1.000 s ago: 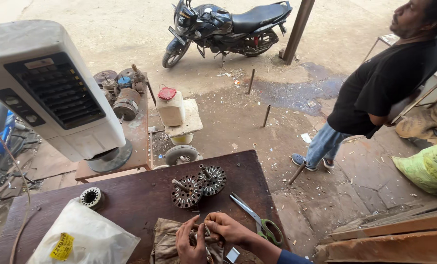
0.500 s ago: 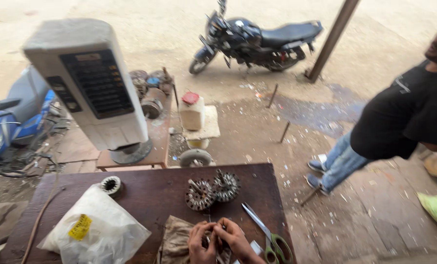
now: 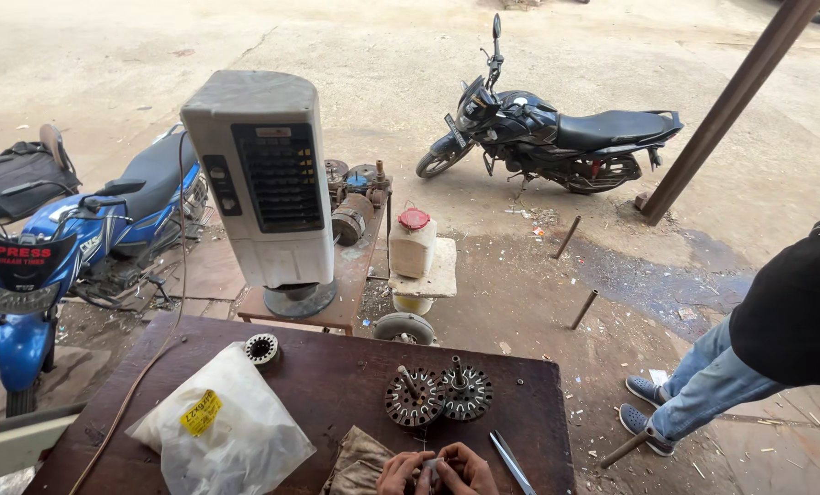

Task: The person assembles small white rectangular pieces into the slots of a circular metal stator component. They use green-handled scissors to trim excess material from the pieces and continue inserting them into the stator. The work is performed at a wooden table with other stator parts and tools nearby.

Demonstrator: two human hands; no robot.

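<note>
My left hand and my right hand meet at the bottom edge of the head view, fingers closed together around a small grey metal part that is mostly hidden. They rest over a brown rag on the dark wooden table. Just beyond the hands lie two round slotted motor cores, side by side, each with a shaft sticking up. Scissors lie right of my right hand.
A white plastic bag with a yellow label and a small ring-shaped core sit on the table's left. Behind stand a tall air cooler, a white jug, a blue scooter and a black motorcycle. A person in jeans stands right.
The view has swung left and tilted up, bringing the blue scooter in and pushing the standing person to the right edge. My hands stay together on the small part.
</note>
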